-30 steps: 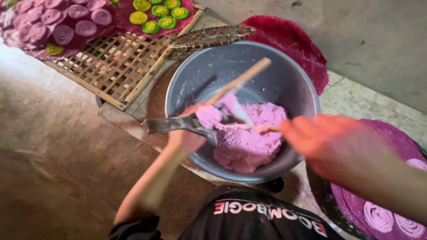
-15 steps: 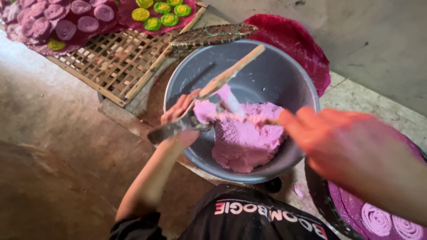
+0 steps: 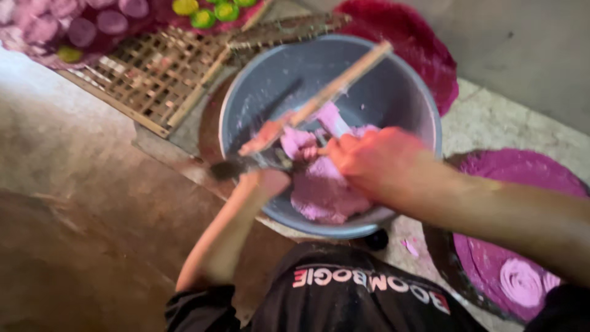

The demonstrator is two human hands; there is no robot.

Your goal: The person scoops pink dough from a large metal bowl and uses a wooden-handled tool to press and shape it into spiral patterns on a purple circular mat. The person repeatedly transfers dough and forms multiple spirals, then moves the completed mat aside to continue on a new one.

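Over the grey basin (image 3: 393, 92), the right hand (image 3: 375, 161) pinches pink dough (image 3: 326, 193) just beneath.

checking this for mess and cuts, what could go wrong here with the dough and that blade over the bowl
1. The left hand holds a dark flat metal blade close to the right hand, whose fingers pinch the soft pink dough; a slip could nick them.
2. The round grey plastic bowl overhangs the ledge towards the person, so pressing down might tip it.
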